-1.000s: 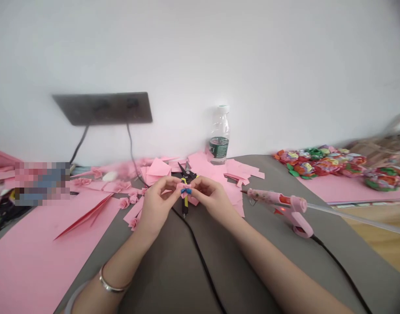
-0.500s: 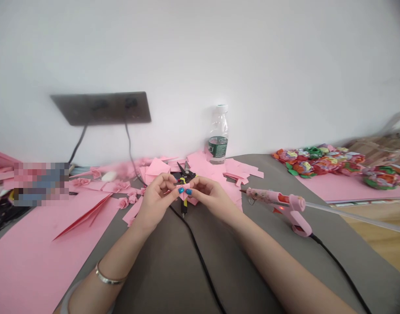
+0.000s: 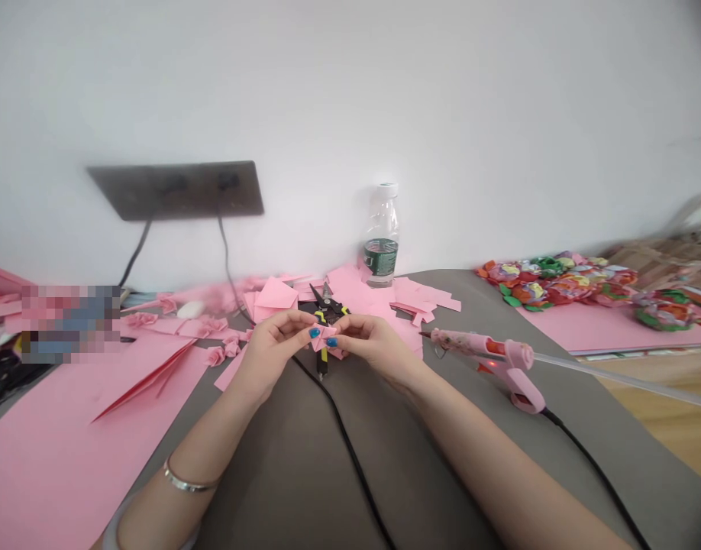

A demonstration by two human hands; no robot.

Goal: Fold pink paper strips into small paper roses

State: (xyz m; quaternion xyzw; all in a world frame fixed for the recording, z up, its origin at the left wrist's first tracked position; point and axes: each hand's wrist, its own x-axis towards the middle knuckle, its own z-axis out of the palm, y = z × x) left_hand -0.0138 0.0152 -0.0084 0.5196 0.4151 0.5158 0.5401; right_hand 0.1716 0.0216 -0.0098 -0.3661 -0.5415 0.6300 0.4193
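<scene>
Both my hands are raised over the middle of the grey table top. My left hand and my right hand pinch a small folded piece of pink paper between their fingertips, and their blue-painted thumbnails rest on it. Directly beneath lie black-and-yellow handled shears, partly hidden by the paper and fingers. A pink hot glue gun lies to the right of my right hand, not touching it.
Loose pink paper squares are heaped behind my hands, beside a clear water bottle. Small pink paper roses and large pink sheets lie left. Colourful paper flowers lie right. A black cord crosses the table.
My thumbs have parted slightly, showing more of the folded pink paper. Both hands still hold it, and the paper turns a little between them.
</scene>
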